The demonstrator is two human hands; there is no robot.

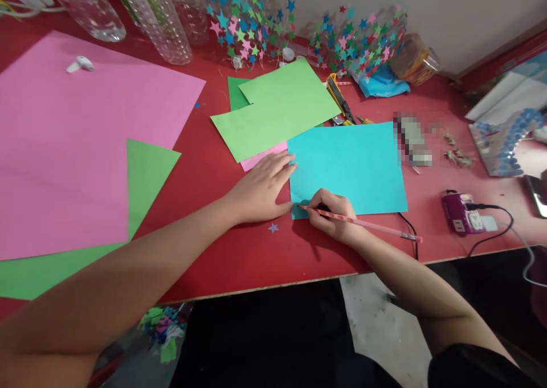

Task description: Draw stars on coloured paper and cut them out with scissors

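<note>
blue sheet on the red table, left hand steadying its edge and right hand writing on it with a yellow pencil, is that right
Not quite: the pencil is pink, as the head view shows. The left hand does steady the edge of the blue sheet while the right hand writes.

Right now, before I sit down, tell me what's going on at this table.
A person's right hand holds a pink pencil, its tip at the lower left corner of a blue sheet. The left hand rests at that sheet's left edge. Light green paper lies just beyond, and a larger pink sheet lies to the left.
</note>
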